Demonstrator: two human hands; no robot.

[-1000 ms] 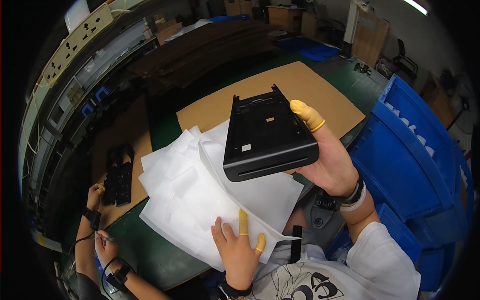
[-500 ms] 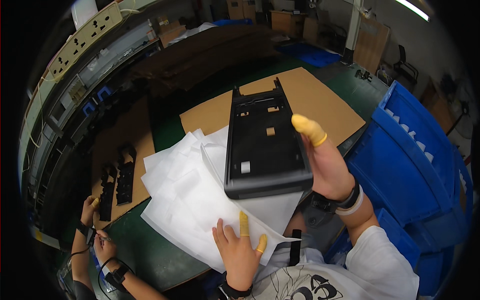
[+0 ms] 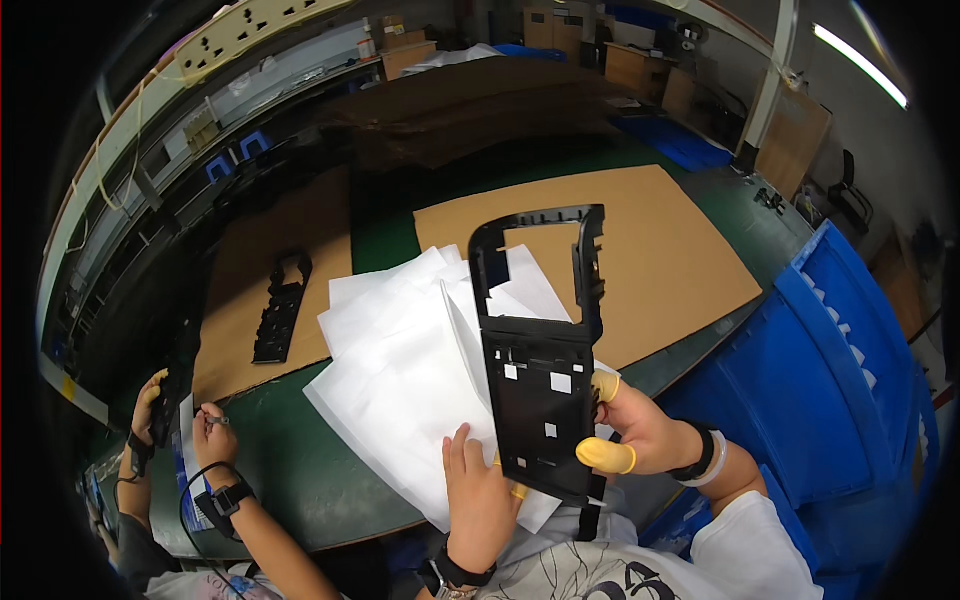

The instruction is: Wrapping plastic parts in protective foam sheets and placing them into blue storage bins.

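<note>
You're holding the black panel (image 3: 545, 375) in your right hand (image 3: 640, 440), fingers clamped on its lower right edge, yellow finger cots showing. The panel is now standing face-on and upright over the white sheets (image 3: 420, 360), its open frame at the top; a second ago it was tipped flat, showing you its thick bottom edge, and half a second ago it was mid-swing. So you're rotating it up to look over the flat face with its small cut-outs, which reads as an inspection or orientation step before it goes down on the sheets. Your left hand (image 3: 478, 495) is lying flat on the sheets just left of the panel's lower end, fingers spread, pinning paper and not gripping anything; it hasn't shifted from that spot. The sheets are fanned out on the green bench (image 3: 290, 470), overlapping the brown cardboard (image 3: 670, 250) behind the panel. Right of the panel, blue crates (image 3: 830, 370) are stacked. Far left of the panel, a second black part (image 3: 280, 308) is lying on another cardboard piece, and a co-worker's hands (image 3: 180, 420) are working at the bench edge, holding a dark item; they have moved lower and nearer since earlier.
</note>
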